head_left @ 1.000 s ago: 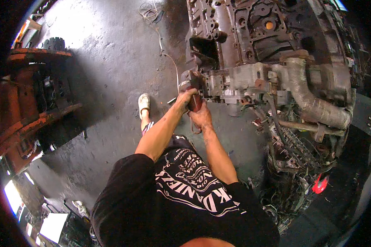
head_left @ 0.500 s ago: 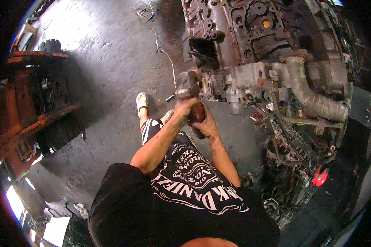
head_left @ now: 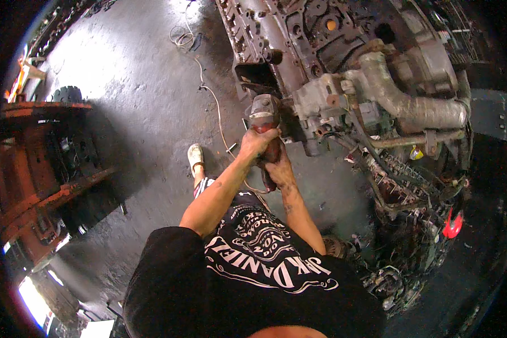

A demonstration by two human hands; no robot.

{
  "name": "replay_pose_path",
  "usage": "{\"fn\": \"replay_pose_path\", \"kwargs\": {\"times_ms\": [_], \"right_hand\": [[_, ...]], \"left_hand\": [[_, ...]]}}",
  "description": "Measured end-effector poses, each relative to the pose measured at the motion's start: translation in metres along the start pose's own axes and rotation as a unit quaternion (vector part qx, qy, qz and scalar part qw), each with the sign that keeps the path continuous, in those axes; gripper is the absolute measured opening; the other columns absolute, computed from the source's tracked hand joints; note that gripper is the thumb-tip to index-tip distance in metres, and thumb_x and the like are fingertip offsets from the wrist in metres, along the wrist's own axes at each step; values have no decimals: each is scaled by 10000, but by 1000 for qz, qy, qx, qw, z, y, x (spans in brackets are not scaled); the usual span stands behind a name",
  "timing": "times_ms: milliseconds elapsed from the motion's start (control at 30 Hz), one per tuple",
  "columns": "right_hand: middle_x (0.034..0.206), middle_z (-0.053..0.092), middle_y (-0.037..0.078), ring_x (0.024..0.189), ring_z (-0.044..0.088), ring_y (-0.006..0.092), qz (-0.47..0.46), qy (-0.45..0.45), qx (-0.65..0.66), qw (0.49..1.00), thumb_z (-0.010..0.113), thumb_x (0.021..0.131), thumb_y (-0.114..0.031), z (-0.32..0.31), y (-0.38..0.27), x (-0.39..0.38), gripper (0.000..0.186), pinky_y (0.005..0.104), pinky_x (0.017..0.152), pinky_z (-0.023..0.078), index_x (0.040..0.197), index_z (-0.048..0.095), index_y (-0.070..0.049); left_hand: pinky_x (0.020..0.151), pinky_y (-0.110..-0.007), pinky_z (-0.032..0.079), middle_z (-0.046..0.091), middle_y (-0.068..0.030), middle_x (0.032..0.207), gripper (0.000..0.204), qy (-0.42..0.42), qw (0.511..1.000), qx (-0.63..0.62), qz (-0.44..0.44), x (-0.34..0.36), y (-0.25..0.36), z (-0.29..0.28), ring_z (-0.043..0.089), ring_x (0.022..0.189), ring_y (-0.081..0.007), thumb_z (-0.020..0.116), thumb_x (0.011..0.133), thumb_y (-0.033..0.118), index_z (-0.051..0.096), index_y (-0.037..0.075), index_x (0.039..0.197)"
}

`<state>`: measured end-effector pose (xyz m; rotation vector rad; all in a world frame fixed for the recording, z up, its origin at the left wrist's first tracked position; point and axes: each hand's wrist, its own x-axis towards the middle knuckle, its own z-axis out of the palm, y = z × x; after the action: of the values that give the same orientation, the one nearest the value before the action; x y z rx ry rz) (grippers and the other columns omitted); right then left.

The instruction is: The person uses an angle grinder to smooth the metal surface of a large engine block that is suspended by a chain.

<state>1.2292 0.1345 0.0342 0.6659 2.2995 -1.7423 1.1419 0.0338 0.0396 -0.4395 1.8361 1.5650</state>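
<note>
I hold a grey-and-red power tool, apparently an impact wrench, at the near end of a large, greasy engine; whether its nose touches the engine is hidden. My left hand is wrapped round its red body just behind the grey head. Lower down and to the right, my right hand grips the tool's rear part or handle, largely hidden by the tool and my left wrist. A ribbed metal pipe curves over the engine to the right of the tool, among hoses and fittings.
An orange, grimy steel frame stands to my left. A pale cable runs along the grey floor beside the engine. Tangled wiring and parts, with a red object, lie at my right. My foot is below my hands.
The view has swung slightly, so the engine sits further left and the orange frame lower. Both hands keep hold of the tool at the engine's near end, shifted only a little.
</note>
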Motion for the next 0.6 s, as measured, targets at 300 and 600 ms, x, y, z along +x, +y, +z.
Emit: {"fn": "replay_pose_path", "kwargs": {"times_ms": [300,600], "right_hand": [[1271,501,124,1147,508,237,14,-50,30,998,642,666,-8,2,-6,1,818,356,981,418,1401,292,-88],[1157,582,179,1066,576,308,38,-48,-95,994,695,633,-162,-7,-38,8,831,375,912,459,1372,325,-75]], "left_hand": [[787,-366,497,621,-202,1045,696,5,989,-149,20,70,-74,12,629,926,-267,737,643,437,587,-97,1063],[712,-405,529,619,-138,927,489,-26,961,-272,-40,22,-14,1,629,805,-250,737,697,260,568,-13,1065]]}}
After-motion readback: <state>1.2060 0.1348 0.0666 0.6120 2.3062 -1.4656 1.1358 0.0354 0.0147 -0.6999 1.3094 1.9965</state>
